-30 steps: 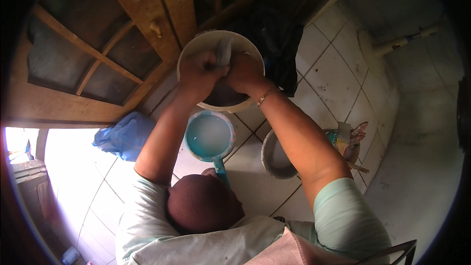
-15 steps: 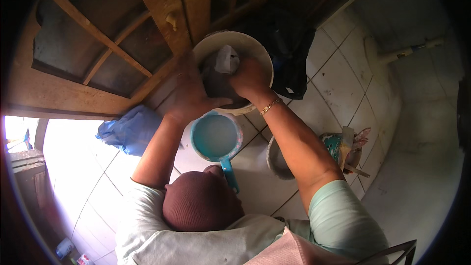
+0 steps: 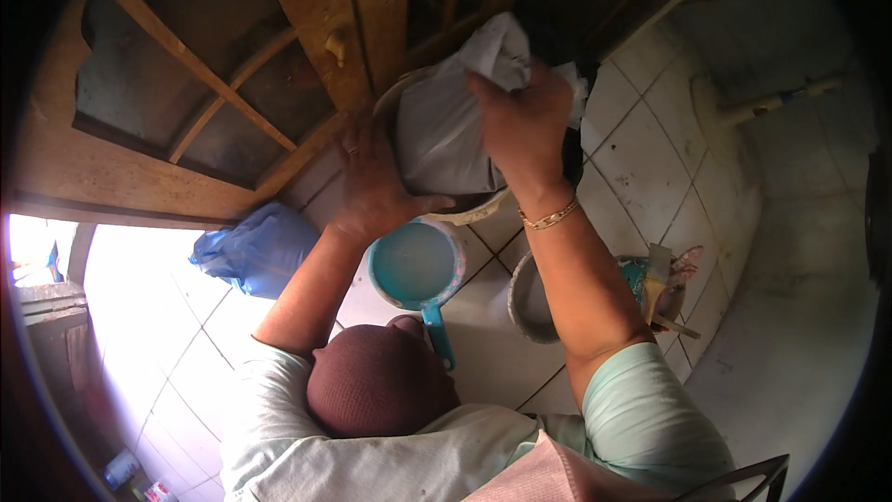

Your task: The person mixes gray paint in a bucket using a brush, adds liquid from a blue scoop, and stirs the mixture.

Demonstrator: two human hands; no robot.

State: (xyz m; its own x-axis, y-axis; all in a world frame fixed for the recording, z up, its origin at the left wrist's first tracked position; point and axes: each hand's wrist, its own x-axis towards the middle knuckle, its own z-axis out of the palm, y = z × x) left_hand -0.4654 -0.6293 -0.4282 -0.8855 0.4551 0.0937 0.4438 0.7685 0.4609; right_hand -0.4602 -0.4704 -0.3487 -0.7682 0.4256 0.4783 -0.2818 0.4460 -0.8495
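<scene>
A pale round bucket (image 3: pixel 478 212) stands against the wooden door. Out of it rises a grey-white plastic bag (image 3: pixel 441 121), its upper end bunched above the rim. My right hand (image 3: pixel 530 125), with a bracelet at the wrist, grips this bag near its top on the right side. My left hand (image 3: pixel 372 177) lies along the bucket's near left side, fingers spread and thumb stretched across the rim. What the bag holds and the bottom of the bucket are hidden.
A blue dipper (image 3: pixel 418 265) with cloudy liquid sits nearer to me. Left of it lies a blue plastic bag (image 3: pixel 255 249). On the right are a grey-rimmed basin (image 3: pixel 530 302) and a container with a wooden-handled brush (image 3: pixel 656 284). The paneled door (image 3: pixel 321 65) stands behind.
My right hand has risen from inside the bucket and moved right, drawing the plastic bag up above the rim. My left hand has shifted slightly and stays beside the bucket.
</scene>
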